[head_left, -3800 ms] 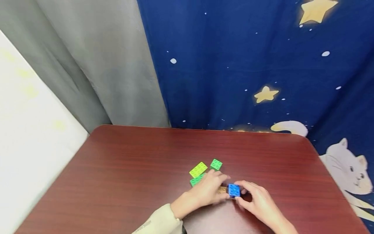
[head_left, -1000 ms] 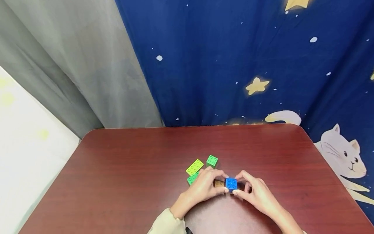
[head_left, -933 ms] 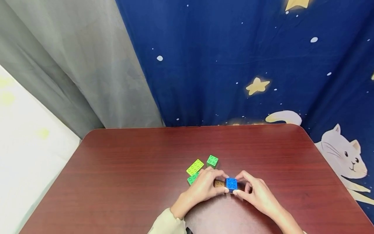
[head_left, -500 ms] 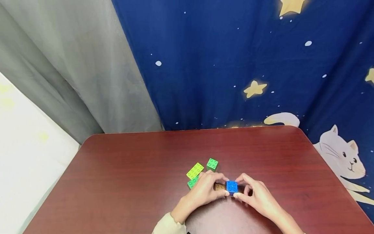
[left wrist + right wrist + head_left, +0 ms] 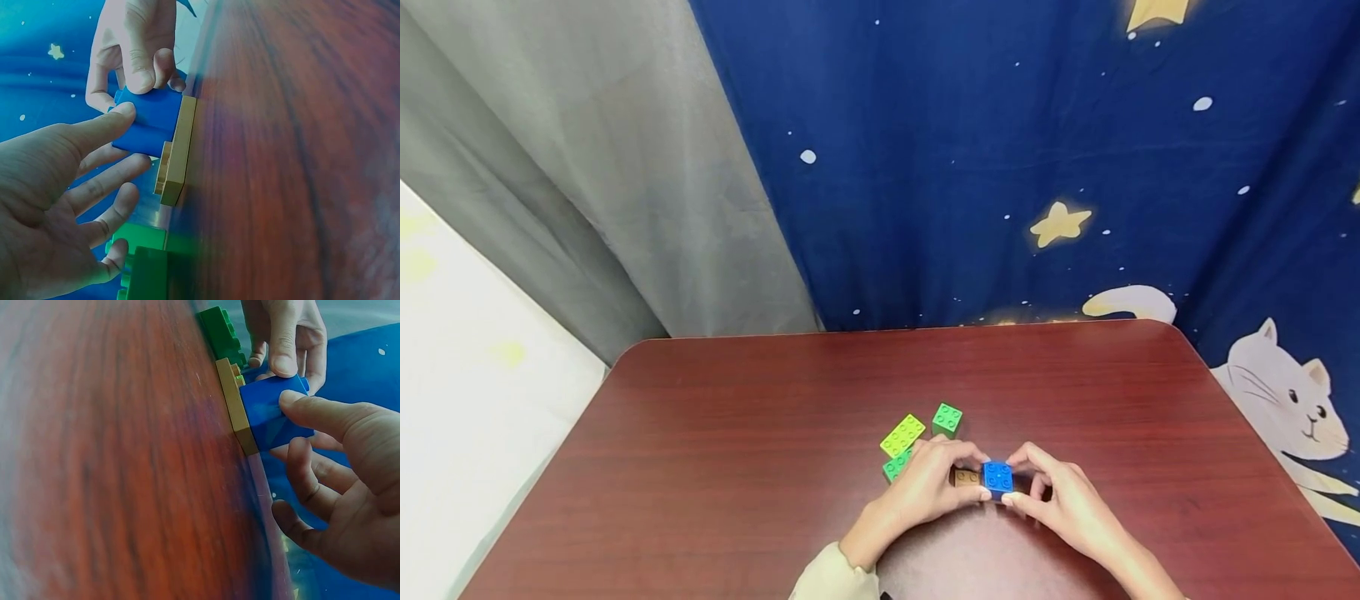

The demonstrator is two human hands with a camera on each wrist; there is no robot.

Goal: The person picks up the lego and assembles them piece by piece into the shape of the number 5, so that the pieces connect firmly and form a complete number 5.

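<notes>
A square blue toy building brick (image 5: 998, 477) stands on the right end of a flat tan brick (image 5: 967, 477), with the tan brick's studs showing to its left. In the left wrist view the blue brick (image 5: 150, 119) sits flush against the tan brick (image 5: 181, 150), which lies on the table. My left hand (image 5: 928, 482) pinches the blue brick's left side between thumb and index finger. From the right, my right hand (image 5: 1067, 500) pinches the same brick by thumb and index finger. In the right wrist view both thumbs press its near face.
Beyond my left hand lie a lime brick (image 5: 902, 435), a green brick (image 5: 897, 465) partly hidden by that hand, and a small square green brick (image 5: 947, 418). The dark red table (image 5: 737, 433) ends at a far edge before grey and blue curtains.
Compared with 3.8 seconds ago, my left fingertips have come onto the blue brick and the brick is squarer to the view. Over the last second the hands have hardly moved; the head view shifts slightly.
</notes>
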